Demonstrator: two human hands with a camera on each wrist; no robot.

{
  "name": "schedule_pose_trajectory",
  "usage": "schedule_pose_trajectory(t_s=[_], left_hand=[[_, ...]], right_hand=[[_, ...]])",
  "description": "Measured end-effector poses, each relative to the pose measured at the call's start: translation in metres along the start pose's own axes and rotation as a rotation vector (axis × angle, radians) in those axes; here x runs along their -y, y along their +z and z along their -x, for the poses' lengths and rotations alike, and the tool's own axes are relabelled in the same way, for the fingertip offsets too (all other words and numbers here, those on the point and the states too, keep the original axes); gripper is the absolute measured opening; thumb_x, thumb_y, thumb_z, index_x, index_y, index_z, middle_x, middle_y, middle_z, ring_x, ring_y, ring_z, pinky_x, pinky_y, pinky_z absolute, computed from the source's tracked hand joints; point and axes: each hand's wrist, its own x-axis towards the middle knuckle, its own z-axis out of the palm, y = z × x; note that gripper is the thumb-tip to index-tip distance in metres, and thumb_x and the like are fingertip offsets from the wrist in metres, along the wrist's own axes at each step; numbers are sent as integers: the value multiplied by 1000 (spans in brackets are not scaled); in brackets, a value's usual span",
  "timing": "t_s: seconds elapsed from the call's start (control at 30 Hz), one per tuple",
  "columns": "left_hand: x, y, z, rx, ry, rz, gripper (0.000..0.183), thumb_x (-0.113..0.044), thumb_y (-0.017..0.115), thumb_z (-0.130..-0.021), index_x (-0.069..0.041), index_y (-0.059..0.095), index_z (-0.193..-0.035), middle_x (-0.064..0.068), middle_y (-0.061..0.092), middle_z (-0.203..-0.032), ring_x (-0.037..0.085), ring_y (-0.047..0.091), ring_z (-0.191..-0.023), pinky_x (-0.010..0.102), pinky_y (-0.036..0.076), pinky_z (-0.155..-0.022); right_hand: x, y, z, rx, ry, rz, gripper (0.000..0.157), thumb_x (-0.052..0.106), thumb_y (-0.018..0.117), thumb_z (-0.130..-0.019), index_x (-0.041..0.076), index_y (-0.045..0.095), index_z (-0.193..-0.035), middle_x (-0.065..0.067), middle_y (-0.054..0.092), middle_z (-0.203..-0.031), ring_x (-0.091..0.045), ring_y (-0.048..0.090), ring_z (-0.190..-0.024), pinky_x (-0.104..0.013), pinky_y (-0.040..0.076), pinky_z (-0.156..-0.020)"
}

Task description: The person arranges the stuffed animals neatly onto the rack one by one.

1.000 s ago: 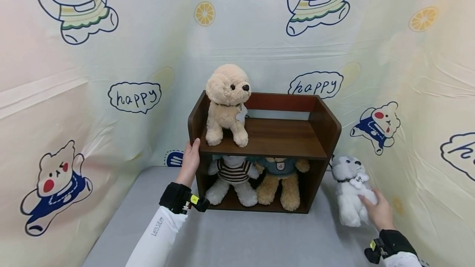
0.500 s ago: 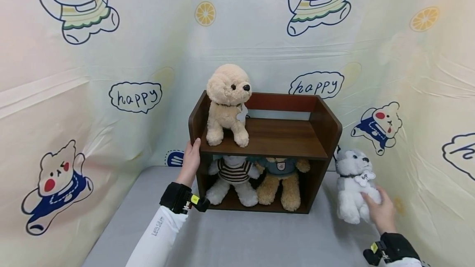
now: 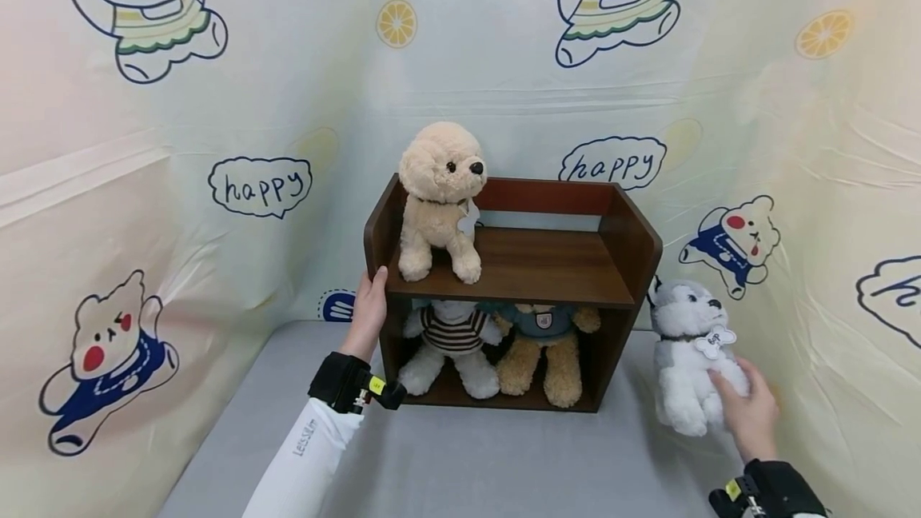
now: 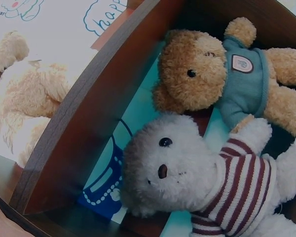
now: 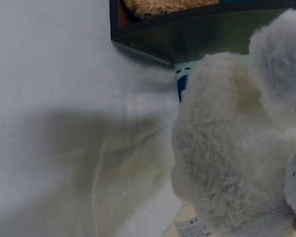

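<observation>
In the head view my right hand grips the lower side of a grey and white plush husky, which wears a bone-shaped tag. The right wrist view shows the plush's fur close up; most of that hand is out of frame. My left hand holds the left side panel of a dark brown two-tier shelf. A cream plush dog sits upright on the left of the upper tier. Below it are a white plush in a striped shirt and a tan teddy bear in a teal shirt.
The shelf stands on a grey-covered table, near a printed curtain that wraps the back and sides. A dark shelf corner is close to the plush in the right wrist view.
The right hand and the plush husky have moved slightly right and up, and the husky stands a little more upright. My left hand keeps its place on the shelf.
</observation>
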Motion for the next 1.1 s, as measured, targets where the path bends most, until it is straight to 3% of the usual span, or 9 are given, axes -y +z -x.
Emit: schedule_pose_trajectory(t_s=[0.13, 0.2, 0.37, 0.43, 0.53, 0.73, 1.1], left_hand=[[-1, 1, 0, -2, 0, -3, 57, -41, 26, -99, -10, 12, -145, 14, 18, -148, 29, 16, -135, 50, 14, -108], [-1, 2, 0, -2, 3, -9, 58, -42, 26, -99, -9, 11, -145, 16, 19, -148, 30, 16, -135, 50, 14, -108], [-1, 1, 1, -3, -2, -7, 59, -43, 25, -99, -10, 11, -145, 15, 18, -148, 29, 16, -135, 50, 14, -108], [-1, 1, 1, -1, -6, -2, 59, -43, 25, -98, -11, 11, -145, 14, 18, -149, 29, 16, -135, 50, 13, -108], [0, 0, 1, -4, -7, -1, 59, -44, 25, -98, -11, 12, -145, 13, 18, -149, 28, 16, -136, 50, 13, -108], [-1, 0, 1, -8, -15, 2, 59, -45, 26, -98, -12, 12, -145, 12, 17, -149, 27, 15, -136, 50, 13, -108], [-1, 0, 2, 0, -2, 9, 59, -44, 25, -98, -12, 11, -146, 12, 15, -150, 27, 13, -136, 49, 12, -108]], right_hand=[[2, 2, 4, -42, 19, -30, 56, 30, 53, -90, 5, 36, -138, -22, 34, -140, -37, 30, -126, -49, 24, -102], [3, 3, 6, -88, 22, -50, 55, 29, 55, -89, 6, 38, -136, -20, 37, -138, -31, 34, -124, -41, 27, -102], [8, 3, 11, -206, -37, -140, 46, 22, 61, -86, 14, 49, -129, 5, 51, -118, -7, 45, -102, -16, 31, -84], [12, 1, 13, -233, -76, -186, 41, 18, 63, -85, 17, 53, -124, 15, 50, -107, 0, 45, -92, -12, 31, -76], [20, -3, 14, -251, -105, -241, 37, 13, 63, -84, 21, 55, -118, 22, 47, -96, 4, 44, -83, -8, 32, -68], [29, -10, 15, -293, -133, -361, 38, 2, 63, -81, 25, 57, -110, 17, 50, -93, 1, 47, -78, -6, 36, -64], [48, -14, 22, -373, -222, -388, 39, 0, 62, -80, 22, 58, -111, 17, 52, -96, 1, 47, -82, -9, 35, -66]])
